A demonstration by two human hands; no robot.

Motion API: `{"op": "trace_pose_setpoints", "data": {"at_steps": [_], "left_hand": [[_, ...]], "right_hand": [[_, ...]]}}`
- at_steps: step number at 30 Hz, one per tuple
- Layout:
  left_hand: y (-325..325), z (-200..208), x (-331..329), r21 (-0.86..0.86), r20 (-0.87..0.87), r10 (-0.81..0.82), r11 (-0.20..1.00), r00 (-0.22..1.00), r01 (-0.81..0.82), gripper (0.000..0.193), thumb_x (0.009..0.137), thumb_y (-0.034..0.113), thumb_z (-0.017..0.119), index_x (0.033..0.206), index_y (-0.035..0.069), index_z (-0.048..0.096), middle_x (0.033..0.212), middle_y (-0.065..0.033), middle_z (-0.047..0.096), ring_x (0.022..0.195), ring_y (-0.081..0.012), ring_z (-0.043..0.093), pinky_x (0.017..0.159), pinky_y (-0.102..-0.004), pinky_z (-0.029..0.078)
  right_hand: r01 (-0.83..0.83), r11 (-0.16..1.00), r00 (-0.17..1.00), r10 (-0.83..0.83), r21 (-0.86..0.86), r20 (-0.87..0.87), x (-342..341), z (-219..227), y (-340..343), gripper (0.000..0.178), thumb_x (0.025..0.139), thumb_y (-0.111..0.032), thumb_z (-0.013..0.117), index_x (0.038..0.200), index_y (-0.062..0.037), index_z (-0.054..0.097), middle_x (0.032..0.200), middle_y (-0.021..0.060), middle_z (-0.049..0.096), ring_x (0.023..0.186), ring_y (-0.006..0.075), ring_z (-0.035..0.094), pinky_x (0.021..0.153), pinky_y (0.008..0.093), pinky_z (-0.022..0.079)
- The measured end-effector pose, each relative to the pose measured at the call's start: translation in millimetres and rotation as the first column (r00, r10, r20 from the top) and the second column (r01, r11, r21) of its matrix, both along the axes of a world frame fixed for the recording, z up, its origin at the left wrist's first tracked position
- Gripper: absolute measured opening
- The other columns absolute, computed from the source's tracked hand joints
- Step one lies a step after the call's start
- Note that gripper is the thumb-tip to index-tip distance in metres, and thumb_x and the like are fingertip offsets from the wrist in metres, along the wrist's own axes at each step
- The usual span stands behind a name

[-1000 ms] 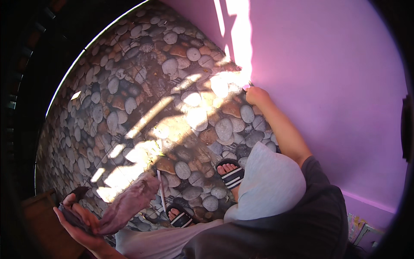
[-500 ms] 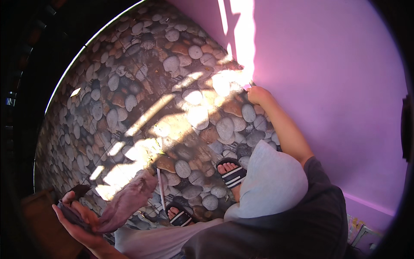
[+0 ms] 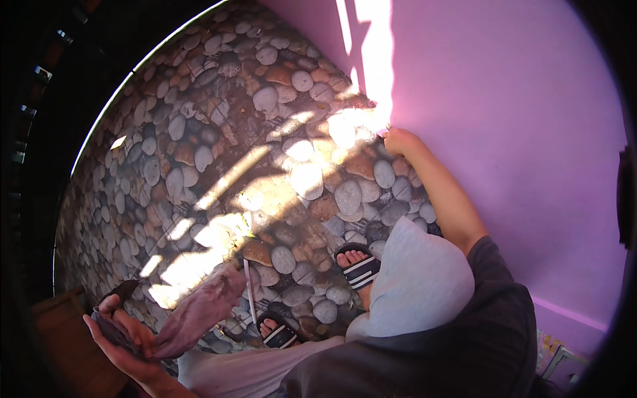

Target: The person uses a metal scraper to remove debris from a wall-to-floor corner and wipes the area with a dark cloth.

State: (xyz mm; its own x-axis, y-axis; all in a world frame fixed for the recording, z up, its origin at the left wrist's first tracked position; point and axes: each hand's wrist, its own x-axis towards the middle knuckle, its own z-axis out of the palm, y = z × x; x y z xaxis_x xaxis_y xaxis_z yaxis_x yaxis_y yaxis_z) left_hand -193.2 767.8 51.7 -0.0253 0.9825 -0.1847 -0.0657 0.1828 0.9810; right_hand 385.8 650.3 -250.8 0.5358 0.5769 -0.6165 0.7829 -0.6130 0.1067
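At the lower left, my left hand (image 3: 126, 341) holds a crumpled mauve-grey cloth (image 3: 199, 312). Its fingers curl round one bunched end, and the rest hangs over toward the floor. My right arm stretches forward along the purple wall (image 3: 504, 146). At the sunlit foot of that wall, my right hand (image 3: 402, 142) is closed, gripping a small object (image 3: 383, 132) that shows a pinkish edge. Glare and my fingers hide most of it, so its kind does not show.
The pebble-patterned floor (image 3: 265, 99) carries bright sun streaks. A thin pale strip (image 3: 249, 292) lies beside my sandalled left foot (image 3: 279, 331); my right foot (image 3: 358, 265) is nearer the wall. Something wooden and brown (image 3: 73, 338) stands at the lower left.
Very little differs. The small object in my right hand shows a slightly different angle at the wall's foot. My left hand still holds the cloth in the same place.
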Motion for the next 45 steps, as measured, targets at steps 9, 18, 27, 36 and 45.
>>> {"op": "trace_pose_setpoints", "data": {"at_steps": [9,18,27,36,45], "left_hand": [[0.8,-0.4,-3.7,0.022,0.005,-0.096,0.995,0.995,0.096,0.057,0.104,0.048,0.028,0.111,-0.002,0.054,0.048,0.0017,0.03,0.029,-0.0084,0.02,0.028,-0.0223,0.019],[4.0,0.1,6.5,0.002,0.027,-0.03,1.0,0.999,0.03,0.061,0.104,0.049,0.024,0.108,-0.003,0.054,0.047,-0.0001,0.03,0.027,-0.0105,0.019,0.026,-0.0232,0.018],[9.6,-4.6,-4.4,0.029,0.067,-0.162,0.987,0.984,0.161,0.059,0.104,0.048,0.024,0.113,-0.002,0.054,0.049,0.0,0.033,0.028,-0.0093,0.022,0.027,-0.0226,0.022],[6.7,4.9,-11.6,0.032,0.079,-0.132,0.991,0.988,0.129,0.062,0.104,0.05,0.023,0.109,-0.003,0.055,0.048,-0.001,0.034,0.028,-0.011,0.024,0.027,-0.024,0.024],[4.8,8.2,-8.6,0.042,0.091,-0.129,0.991,0.987,0.126,0.065,0.104,0.05,0.021,0.106,-0.004,0.057,0.046,-0.0021,0.034,0.028,-0.011,0.022,0.027,-0.0247,0.023]], "right_hand": [[0.047,0.999,0.994,-0.047,-0.007,-0.102,0.8,11.6,-0.6,0.04,0.092,-0.02,0.045,0.129,-0.0198,0.061,0.104,0.0174,0.069,0.086,0.0343,0.068,0.078,0.0442,0.054],[-0.059,0.997,0.998,0.059,0.049,-0.005,5.5,-2.5,2.6,0.04,0.084,-0.012,0.049,0.121,-0.0094,0.065,0.116,0.016,0.067,0.104,0.0323,0.065,0.089,0.0434,0.051],[-0.019,0.973,0.999,0.025,0.229,-0.022,-8.3,5.1,-5.8,0.039,0.093,-0.023,0.045,0.128,-0.0192,0.062,0.108,0.0175,0.068,0.096,0.0348,0.066,0.087,0.0442,0.051],[-0.013,0.978,0.999,0.018,0.207,-0.026,-16.9,10.2,-9.4,0.039,0.094,-0.024,0.046,0.13,-0.0175,0.06,0.098,0.0207,0.069,0.08,0.0342,0.069,0.074,0.0434,0.054],[-0.092,0.974,0.996,0.089,0.209,0.022,-8.4,-3.0,-13.7,0.039,0.095,-0.026,0.046,0.13,-0.0173,0.06,0.104,0.0223,0.067,0.089,0.0354,0.067,0.082,0.0438,0.052]]}}
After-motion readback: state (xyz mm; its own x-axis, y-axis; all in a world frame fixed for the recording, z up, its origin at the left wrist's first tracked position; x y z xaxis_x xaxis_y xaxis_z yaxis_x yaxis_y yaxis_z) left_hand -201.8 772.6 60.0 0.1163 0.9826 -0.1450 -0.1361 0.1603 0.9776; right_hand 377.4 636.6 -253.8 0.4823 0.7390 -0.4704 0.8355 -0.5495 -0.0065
